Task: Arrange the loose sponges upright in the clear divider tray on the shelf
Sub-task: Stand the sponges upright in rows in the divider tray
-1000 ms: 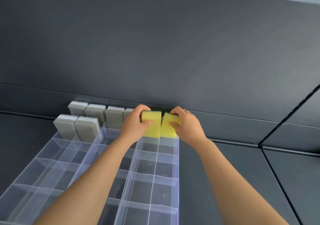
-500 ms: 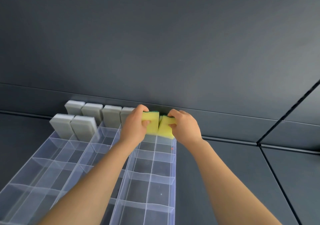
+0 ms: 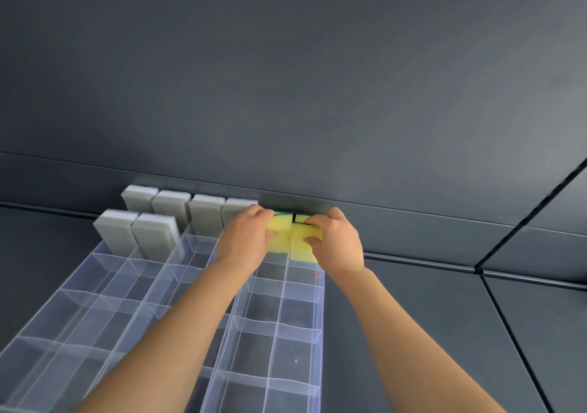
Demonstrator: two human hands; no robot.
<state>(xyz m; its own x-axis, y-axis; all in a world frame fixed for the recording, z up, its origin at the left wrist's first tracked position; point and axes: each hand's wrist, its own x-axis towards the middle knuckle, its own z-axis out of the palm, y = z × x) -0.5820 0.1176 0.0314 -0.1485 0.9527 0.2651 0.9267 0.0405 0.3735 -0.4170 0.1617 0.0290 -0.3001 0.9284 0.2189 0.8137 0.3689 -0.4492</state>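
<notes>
Two yellow sponges with green backs stand side by side in the far right cells of the clear divider tray (image 3: pixel 279 326). My left hand (image 3: pixel 246 241) grips the left yellow sponge (image 3: pixel 281 237). My right hand (image 3: pixel 336 242) grips the right yellow sponge (image 3: pixel 301 247). Both sponges stand upright against the back wall, touching each other, and the fingers hide part of each. Several grey sponges (image 3: pixel 152 237) stand upright in the tray's far left cells.
The tray lies on a dark grey shelf (image 3: pixel 413 333) with a dark back panel (image 3: pixel 286 94) right behind the sponges. A panel seam (image 3: pixel 508 333) runs along the shelf at the right. The tray's near cells hold nothing.
Both hands have pushed the yellow sponges slightly deeper and further back in the far cells. The green backs now show at the top.
</notes>
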